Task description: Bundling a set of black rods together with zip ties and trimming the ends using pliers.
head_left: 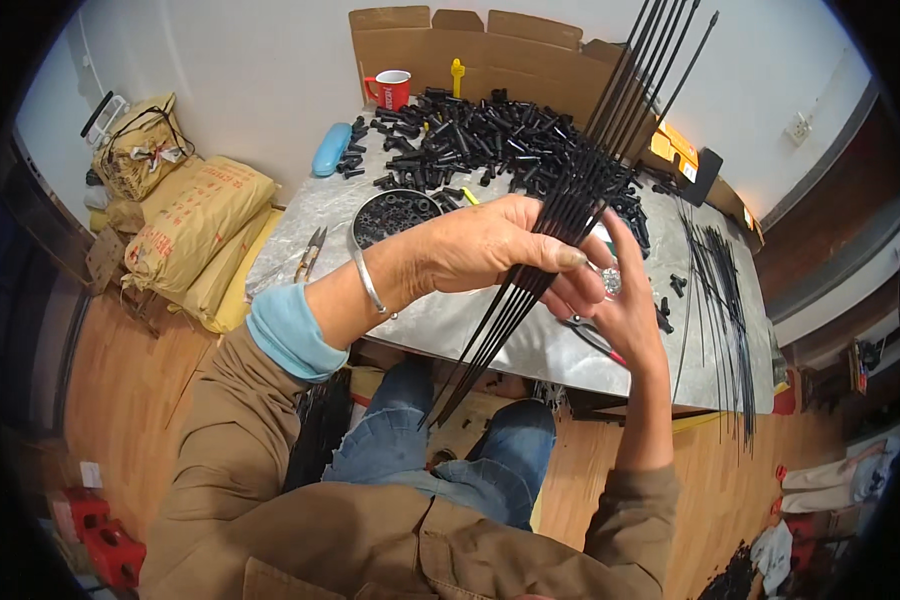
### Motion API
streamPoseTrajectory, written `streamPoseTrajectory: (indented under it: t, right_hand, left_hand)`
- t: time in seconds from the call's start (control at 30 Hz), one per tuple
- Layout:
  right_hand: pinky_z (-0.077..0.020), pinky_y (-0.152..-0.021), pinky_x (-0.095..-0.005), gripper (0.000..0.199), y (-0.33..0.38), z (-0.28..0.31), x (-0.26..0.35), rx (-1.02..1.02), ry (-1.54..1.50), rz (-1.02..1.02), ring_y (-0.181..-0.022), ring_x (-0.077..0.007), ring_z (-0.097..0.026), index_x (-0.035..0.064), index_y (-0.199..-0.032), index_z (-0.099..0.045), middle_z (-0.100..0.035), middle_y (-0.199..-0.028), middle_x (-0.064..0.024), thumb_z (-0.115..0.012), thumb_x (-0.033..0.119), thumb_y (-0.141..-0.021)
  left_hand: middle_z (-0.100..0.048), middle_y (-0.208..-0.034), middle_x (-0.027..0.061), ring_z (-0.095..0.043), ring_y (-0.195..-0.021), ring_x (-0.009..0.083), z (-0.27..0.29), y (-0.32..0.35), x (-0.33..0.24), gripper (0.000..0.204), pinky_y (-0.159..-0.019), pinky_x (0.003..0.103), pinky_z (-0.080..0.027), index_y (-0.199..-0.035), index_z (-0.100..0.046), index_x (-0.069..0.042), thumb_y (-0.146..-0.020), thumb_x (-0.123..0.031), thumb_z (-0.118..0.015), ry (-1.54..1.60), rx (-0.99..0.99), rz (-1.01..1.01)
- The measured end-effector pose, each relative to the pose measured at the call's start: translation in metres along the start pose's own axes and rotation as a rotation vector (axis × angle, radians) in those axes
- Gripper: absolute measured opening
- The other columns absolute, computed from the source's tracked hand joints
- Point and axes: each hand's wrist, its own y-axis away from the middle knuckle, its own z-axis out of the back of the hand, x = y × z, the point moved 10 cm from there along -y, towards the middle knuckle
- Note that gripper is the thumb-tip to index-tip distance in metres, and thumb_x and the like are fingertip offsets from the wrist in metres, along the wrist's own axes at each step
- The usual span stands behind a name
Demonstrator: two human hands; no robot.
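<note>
In my left hand [500,240] is a bundle of long thin black rods [576,200], closed between the thumb and the fingers behind it. The bundle slants from upper right down toward my lap, and its upper ends fan out. Beside it, on the right, is my right hand [615,300], its fingers apart and partly curled near the bundle. Whether those fingertips touch the rods I cannot tell. Beneath my hands stands a grey table [300,235]. More thin black rods [725,310] lie at its right side, some overhanging the front edge.
A heap of black tubular parts [490,135] covers the table's back, with a round tray of small black rings [395,215] in front. Also there are a red mug [390,90], a blue case [331,150], snips [311,255] and red-handled pliers [598,342]. Sacks [195,225] stand left.
</note>
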Motion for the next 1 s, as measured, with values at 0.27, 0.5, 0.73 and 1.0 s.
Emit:
streamPoseTrajectory:
  t: [0.27, 0.5, 0.73, 1.0]
  right_hand:
    - [-0.0433, -0.093, -0.0345, 0.05, -0.031, -0.077, -0.004, 0.437, -0.584, -0.361, -0.111, -0.0264, -0.055, 0.0071, -0.125, -0.052, -0.057, -0.117, -0.0129, -0.066, 0.02, -0.078]
    - [-0.0487, -0.077, -0.0327, 0.023, -0.028, -0.104, 0.02, 0.481, -0.724, -0.276, -0.083, -0.0238, -0.062, 0.0019, -0.1, -0.062, -0.065, -0.089, -0.0127, -0.064, 0.014, -0.08]
    - [-0.0372, -0.09, -0.0511, 0.056, -0.071, -0.088, -0.021, -0.054, 0.773, 0.565, -0.112, -0.0267, -0.051, 0.0124, -0.117, -0.054, -0.059, -0.11, -0.0062, -0.071, 0.01, -0.064]
    - [-0.0345, -0.106, -0.0433, 0.068, -0.033, -0.068, -0.031, 0.613, -1.148, -0.324, -0.13, -0.0332, -0.041, -0.0027, -0.14, -0.034, -0.039, -0.142, -0.0184, -0.064, 0.014, -0.082]
  left_hand:
    - [-0.067, -0.093, 0.0223, -0.067, -0.088, 0.0321, -0.008, 0.016, -0.016, 0.036, -0.078, 0.04, -0.056, -0.116, -0.053, 0.007, -0.092, -0.02, -0.057, 0.102, 0.06, -0.049]
    - [-0.067, -0.088, 0.0222, -0.068, -0.088, 0.0335, -0.011, 0.041, -0.013, 0.032, -0.078, 0.039, -0.056, -0.111, -0.055, 0.011, -0.091, -0.015, -0.057, 0.183, 0.041, -0.016]
    - [-0.068, -0.097, 0.0179, -0.066, -0.096, 0.0232, 0.016, 0.043, 0.063, 0.025, -0.086, 0.032, -0.05, -0.11, -0.06, 0.006, -0.091, -0.01, -0.056, -0.051, -0.144, -0.069]
    - [-0.066, -0.102, 0.0153, -0.065, -0.097, 0.0225, 0.045, 0.042, 0.173, 0.035, -0.086, 0.035, -0.053, -0.118, -0.053, 0.007, -0.094, -0.019, -0.055, 0.155, -0.188, 0.143]
